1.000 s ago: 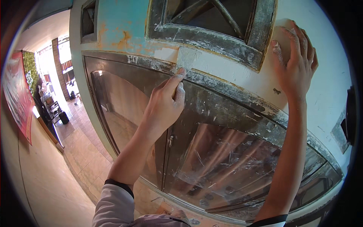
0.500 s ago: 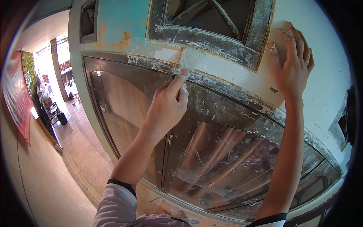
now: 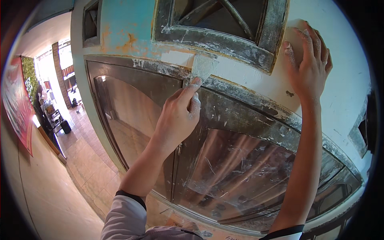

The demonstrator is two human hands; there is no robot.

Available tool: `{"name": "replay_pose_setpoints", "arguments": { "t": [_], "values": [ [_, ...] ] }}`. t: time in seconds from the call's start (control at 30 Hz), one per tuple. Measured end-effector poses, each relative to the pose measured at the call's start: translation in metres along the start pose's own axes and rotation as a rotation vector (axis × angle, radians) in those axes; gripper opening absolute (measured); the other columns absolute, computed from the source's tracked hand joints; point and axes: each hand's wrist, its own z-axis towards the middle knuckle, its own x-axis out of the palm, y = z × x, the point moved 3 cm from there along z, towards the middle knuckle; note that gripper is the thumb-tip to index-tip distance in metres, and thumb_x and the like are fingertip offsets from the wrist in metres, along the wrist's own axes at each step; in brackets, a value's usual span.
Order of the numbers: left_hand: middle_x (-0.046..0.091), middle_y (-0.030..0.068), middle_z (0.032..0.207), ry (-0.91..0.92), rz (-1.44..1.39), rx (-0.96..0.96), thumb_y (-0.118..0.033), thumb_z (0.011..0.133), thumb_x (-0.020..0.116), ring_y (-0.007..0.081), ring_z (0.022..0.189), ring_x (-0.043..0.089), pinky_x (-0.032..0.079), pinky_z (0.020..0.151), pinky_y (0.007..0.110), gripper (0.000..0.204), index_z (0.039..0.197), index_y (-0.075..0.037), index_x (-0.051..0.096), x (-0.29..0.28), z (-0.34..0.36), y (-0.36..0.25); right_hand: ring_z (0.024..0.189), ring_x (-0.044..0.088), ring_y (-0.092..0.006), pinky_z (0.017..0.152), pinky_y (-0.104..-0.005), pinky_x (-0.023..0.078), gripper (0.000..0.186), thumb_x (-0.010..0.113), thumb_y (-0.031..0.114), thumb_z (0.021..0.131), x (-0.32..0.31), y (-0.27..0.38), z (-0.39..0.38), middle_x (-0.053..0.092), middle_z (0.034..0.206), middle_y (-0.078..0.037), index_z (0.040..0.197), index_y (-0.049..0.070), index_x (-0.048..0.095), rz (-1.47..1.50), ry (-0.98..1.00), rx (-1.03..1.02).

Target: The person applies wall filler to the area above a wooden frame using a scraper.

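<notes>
My left hand (image 3: 179, 111) grips a putty knife, thumb pressed along it; the handle is hidden inside my fingers. The knife's thin, pale, smeared blade (image 3: 202, 66) points up against the narrow wall strip between the dark door frame and the vent window above. White filler (image 3: 176, 58) covers a patch of wall just left of the blade. Farther right, my right hand (image 3: 310, 66) lies against the white wall (image 3: 340, 92) beside the vent window, fingers spread and holding nothing. Whitish dust coats fingers of both hands.
The vent window frame (image 3: 216, 42) has worn, spotted paint. Below it are brown double doors (image 3: 224, 108) with glass panes. Turquoise wall (image 3: 128, 24) with orange stains is at upper left. A tiled floor (image 3: 90, 160) leads past a red banner (image 3: 18, 104).
The putty knife's blade has shifted slightly right and down and tilted a little. My left hand has moved slightly with it. My right hand keeps its place on the wall.
</notes>
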Motion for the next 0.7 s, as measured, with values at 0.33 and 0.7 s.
{"name": "replay_pose_setpoints", "arguments": {
  "t": [0.33, 0.7],
  "values": [
    [0.067, 0.0237, 0.123, -0.037, 0.023, 0.027, 0.003, 0.094, 0.057, 0.0413, 0.110, 0.067, 0.054, 0.091, 0.039, 0.034, 0.127, 0.001, 0.062, 0.011, 0.000, 0.008, 0.141, 0.044, -0.0205, 0.117, -0.0484, 0.027, 0.042, 0.067, 0.048, 0.093, 0.003, -0.003, -0.002, 0.052, 0.149, 0.004, 0.129, 0.027, 0.063, 0.000, -0.007, -0.006],
    [0.068, 0.0228, 0.124, -0.058, -0.010, 0.045, 0.005, 0.093, 0.057, 0.0406, 0.108, 0.068, 0.055, 0.091, 0.038, 0.036, 0.129, 0.002, 0.061, 0.016, 0.009, -0.001, 0.140, 0.044, -0.0223, 0.117, -0.0484, 0.027, 0.041, 0.067, 0.047, 0.093, 0.002, -0.001, -0.002, 0.053, 0.148, 0.003, 0.128, 0.027, 0.062, 0.006, -0.014, -0.001]
  ]
}}
